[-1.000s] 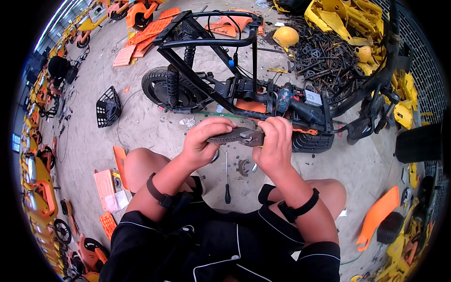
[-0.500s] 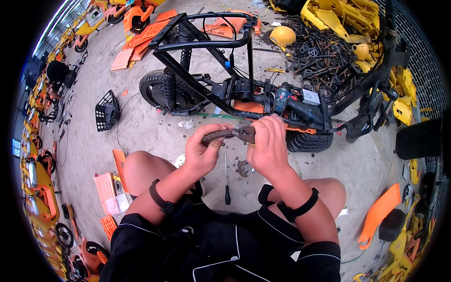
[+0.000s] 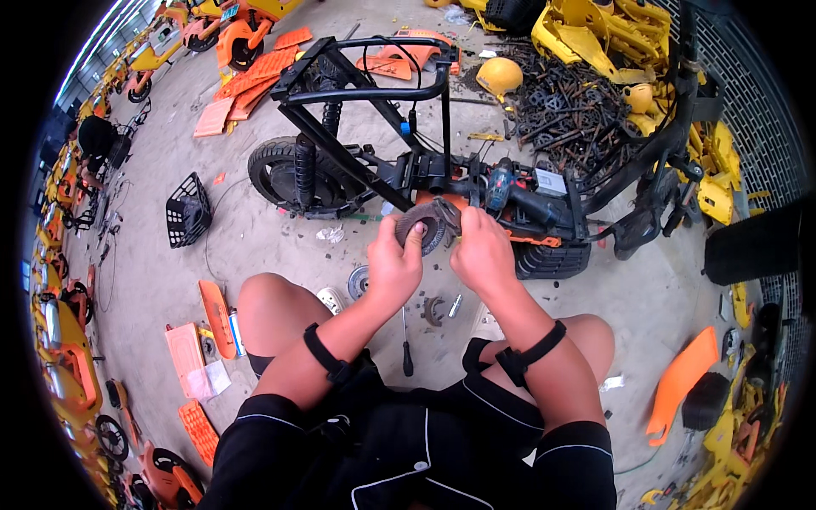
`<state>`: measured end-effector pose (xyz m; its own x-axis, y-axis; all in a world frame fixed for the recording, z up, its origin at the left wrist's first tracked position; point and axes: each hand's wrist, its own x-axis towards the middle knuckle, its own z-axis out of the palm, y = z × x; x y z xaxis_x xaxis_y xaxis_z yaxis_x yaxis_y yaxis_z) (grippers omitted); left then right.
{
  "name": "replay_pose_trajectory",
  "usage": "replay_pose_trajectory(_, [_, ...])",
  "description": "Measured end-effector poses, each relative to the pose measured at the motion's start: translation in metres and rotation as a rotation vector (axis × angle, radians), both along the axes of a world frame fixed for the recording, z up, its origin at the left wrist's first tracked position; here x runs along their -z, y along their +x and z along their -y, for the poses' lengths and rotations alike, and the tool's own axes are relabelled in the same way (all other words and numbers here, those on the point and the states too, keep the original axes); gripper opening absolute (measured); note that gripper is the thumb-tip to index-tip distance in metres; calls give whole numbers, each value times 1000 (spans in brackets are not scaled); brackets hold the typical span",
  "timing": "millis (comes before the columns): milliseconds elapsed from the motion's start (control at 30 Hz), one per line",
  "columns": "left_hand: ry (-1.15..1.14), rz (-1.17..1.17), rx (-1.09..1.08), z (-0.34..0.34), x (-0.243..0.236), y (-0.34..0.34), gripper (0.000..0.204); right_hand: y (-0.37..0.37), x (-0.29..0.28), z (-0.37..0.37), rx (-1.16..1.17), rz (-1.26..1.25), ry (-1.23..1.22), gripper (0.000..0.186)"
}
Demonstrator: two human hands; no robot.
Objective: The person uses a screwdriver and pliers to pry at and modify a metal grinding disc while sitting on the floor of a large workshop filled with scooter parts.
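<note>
My left hand (image 3: 397, 259) is closed on a round, dark brown ribbed ring-shaped part (image 3: 432, 235), its thumb lying across the face. My right hand (image 3: 483, 253) is closed on a dark metal tool (image 3: 445, 214) that looks like pliers, whose end meets the ring's upper right edge. Its grip is mostly hidden by the fingers. Both hands are in front of a stripped black scooter frame (image 3: 374, 88). On the floor below them lie a screwdriver (image 3: 408, 359), a curved brake shoe (image 3: 433, 312), a small silver cylinder (image 3: 456, 305) and a round metal disc (image 3: 358, 282).
A cordless drill (image 3: 501, 184) rests on the frame. Behind it is a heap of rusty metal parts (image 3: 552, 115) beside yellow panels (image 3: 586, 38). A black basket (image 3: 188, 211) stands at left. Orange panels (image 3: 685, 382) lie on both sides.
The ring in my left hand has turned from edge-on to show its round face. My right hand stays at its edge. The view has shifted slightly, and the metal disc now shows.
</note>
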<state>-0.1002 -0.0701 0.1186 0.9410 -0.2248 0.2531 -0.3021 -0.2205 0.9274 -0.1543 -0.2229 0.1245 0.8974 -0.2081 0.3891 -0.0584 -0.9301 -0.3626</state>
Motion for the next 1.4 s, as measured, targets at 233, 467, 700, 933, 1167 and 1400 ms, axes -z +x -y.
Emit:
replay_pose_trajectory(233, [259, 211, -32, 19, 35, 15, 18, 13, 10, -11, 142, -239, 178, 26])
replay_pose_trajectory(467, [91, 85, -40, 25, 22, 29, 16, 11, 14, -1, 218, -367, 705, 37])
replay_pose_trajectory(700, [-296, -372, 132, -15, -5, 42, 20, -16, -29, 29, -33, -502, 1662, 58])
replay_pose_trajectory(933, [-410, -464, 205, -34, -18, 47, 23, -48, -18, -7, -428, -426, 2025, 47])
replay_pose_trajectory(1167, [-463, -441, 132, -54, -35, 56, 22, -26, -41, -22, -306, -441, 2142, 51])
replay_pose_trajectory(1400, [-437, -461, 79, -67, -32, 71, 20, -25, -7, -42, -437, -548, 2056, 79])
